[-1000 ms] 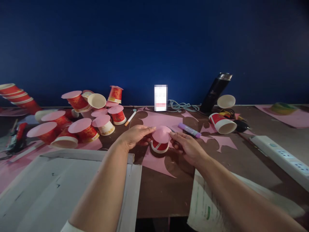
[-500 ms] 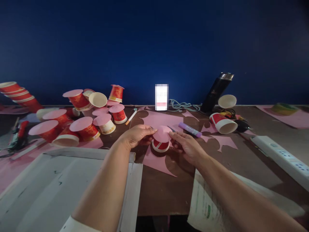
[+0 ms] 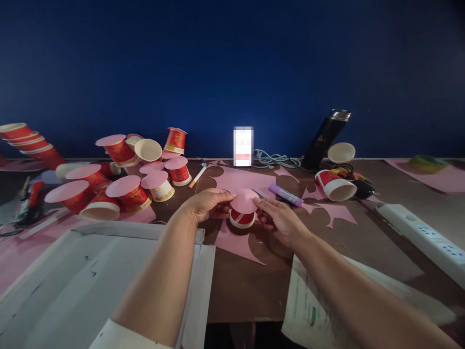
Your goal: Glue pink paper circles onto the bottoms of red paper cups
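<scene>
A pink paper disc (image 3: 244, 201) lies over the upturned base of a red paper cup (image 3: 241, 219), which stands rim down in front of me. My left hand (image 3: 213, 203) pinches the disc's left edge between thumb and fingers. At the opposite edge, my right hand (image 3: 278, 215) pinches it the same way. Under the cup is a cut sheet of pink paper (image 3: 236, 247). Whether the disc touches the cup's base all over is hidden. A purple glue stick (image 3: 286, 195) lies just beyond my right hand.
Several red cups topped with pink discs (image 3: 128, 193) crowd the left. A white box lid (image 3: 119, 271) lies near my left forearm. At right are a tipped cup (image 3: 336, 185), a black flask (image 3: 325, 140) and a power strip (image 3: 423, 237). A lit phone (image 3: 243, 146) stands against the blue wall.
Both hands keep their pinch on the disc and have hardly moved. The view has shifted very slightly; nothing was taken up or let go.
</scene>
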`<state>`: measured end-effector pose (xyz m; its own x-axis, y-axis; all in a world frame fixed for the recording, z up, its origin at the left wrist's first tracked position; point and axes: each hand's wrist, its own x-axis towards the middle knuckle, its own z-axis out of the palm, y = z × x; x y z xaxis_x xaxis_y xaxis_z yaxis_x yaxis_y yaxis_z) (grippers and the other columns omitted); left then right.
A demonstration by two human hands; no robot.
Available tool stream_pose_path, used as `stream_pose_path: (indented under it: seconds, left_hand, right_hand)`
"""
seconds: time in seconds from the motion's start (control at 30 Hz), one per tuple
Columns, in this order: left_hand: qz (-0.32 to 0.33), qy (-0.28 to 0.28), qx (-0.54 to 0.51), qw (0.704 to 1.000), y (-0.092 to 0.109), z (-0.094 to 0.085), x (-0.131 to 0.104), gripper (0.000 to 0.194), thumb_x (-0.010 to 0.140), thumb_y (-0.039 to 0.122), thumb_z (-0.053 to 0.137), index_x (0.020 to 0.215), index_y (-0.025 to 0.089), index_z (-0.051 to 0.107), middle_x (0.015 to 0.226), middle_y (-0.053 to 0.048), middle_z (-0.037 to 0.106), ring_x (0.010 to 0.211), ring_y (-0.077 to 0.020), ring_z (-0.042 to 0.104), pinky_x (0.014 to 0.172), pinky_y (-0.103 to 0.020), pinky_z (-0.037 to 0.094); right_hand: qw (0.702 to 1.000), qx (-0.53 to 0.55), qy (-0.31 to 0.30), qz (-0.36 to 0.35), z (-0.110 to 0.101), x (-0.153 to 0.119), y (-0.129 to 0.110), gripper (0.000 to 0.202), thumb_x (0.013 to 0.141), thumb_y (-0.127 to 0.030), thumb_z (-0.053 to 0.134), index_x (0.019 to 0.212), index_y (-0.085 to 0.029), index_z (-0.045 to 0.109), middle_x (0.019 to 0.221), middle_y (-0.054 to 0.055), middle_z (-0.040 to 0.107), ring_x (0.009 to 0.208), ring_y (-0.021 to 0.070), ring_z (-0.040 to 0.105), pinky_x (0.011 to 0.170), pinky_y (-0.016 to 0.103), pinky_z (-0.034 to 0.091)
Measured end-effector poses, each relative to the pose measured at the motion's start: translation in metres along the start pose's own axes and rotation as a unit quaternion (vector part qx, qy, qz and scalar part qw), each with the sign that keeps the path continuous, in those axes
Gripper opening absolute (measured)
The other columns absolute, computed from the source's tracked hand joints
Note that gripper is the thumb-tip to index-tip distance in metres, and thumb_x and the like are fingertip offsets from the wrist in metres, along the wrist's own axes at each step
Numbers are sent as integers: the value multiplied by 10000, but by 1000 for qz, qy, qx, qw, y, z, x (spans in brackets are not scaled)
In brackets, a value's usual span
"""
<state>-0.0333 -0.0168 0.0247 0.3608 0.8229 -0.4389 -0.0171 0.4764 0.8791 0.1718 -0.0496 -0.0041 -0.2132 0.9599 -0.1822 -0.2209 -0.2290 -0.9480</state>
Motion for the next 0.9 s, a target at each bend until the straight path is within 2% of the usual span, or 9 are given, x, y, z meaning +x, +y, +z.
stream_pose_path:
  seconds: [0.37, 0.67, 0.73, 0.8, 0.9]
  left_hand:
    - [-3, 6, -17, 1000, 0, 2, 0, 171, 749, 230, 706, 829, 137, 588, 641, 7, 552, 556, -82, 535, 551, -236, 545]
    - [1, 12, -18, 1000, 0, 3, -1, 163, 756, 224, 691, 845, 133, 588, 637, 2, 553, 551, -86, 533, 545, -241, 545]
    - [2, 12, -17, 1000, 0, 3, 0, 169, 753, 236, 696, 831, 135, 585, 637, 2, 553, 551, -85, 531, 549, -242, 545]
    - [5, 10, -16, 1000, -1, 2, 0, 186, 747, 261, 706, 800, 138, 577, 631, 5, 550, 548, -83, 527, 553, -245, 544]
    - [9, 8, -13, 1000, -2, 2, 1, 231, 718, 295, 736, 777, 143, 573, 624, 10, 549, 550, -84, 529, 560, -252, 542]
  right_hand:
    - [1000, -18, -2, 3, -1, 1, 0, 365, 691, -480, 741, 658, -157, 576, 578, -23, 520, 486, 64, 397, 397, 197, 183]
    - [1000, -7, 6, -4, 2, -1, 0, 380, 668, -489, 752, 637, -157, 569, 578, -24, 501, 477, 62, 379, 390, 200, 178]
    - [1000, -10, 27, -14, 2, 1, 1, 402, 673, -518, 739, 635, -164, 553, 575, -30, 483, 474, 64, 374, 389, 201, 183]
    - [995, -38, 78, -43, 0, 3, 3, 412, 700, -554, 703, 663, -174, 547, 596, -33, 480, 484, 70, 386, 396, 203, 226]
    - [967, -146, 150, -148, -6, 5, 4, 376, 776, -569, 622, 836, -199, 593, 712, -12, 549, 585, 108, 483, 498, 230, 392]
